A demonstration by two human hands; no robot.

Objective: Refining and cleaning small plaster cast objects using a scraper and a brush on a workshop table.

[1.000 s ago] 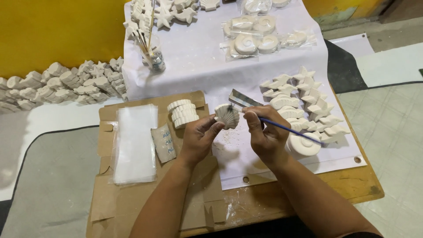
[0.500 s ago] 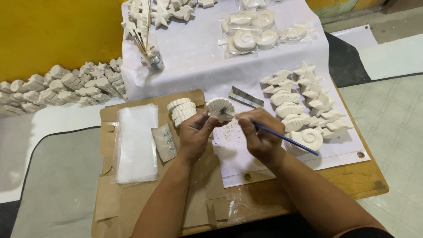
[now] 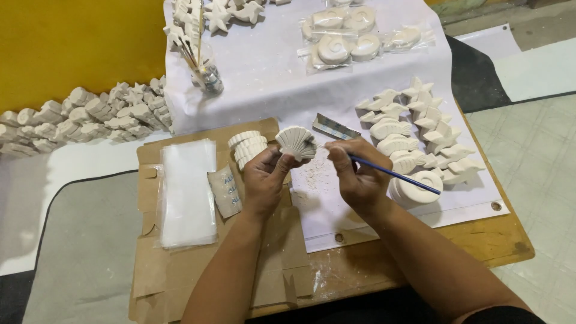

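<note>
Above the cardboard sheet [image 3: 180,276], the left hand [image 3: 264,177] pinches a white shell cast [image 3: 296,143]; the right hand [image 3: 357,171] grips a blue-handled brush [image 3: 393,175], tip at the shell. Stacked discs [image 3: 247,147] sit at nine o'clock, fish casts [image 3: 414,141] at three, white crumbs [image 3: 312,177] below.

White ribbed plaster shell [image 3: 296,143], upright

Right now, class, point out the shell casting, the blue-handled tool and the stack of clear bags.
shell casting [image 3: 296,142], head view, on its ribbed face.
blue-handled tool [image 3: 401,177], head view, midway along the handle.
stack of clear bags [image 3: 187,192], head view, on the top bag's centre.
</note>
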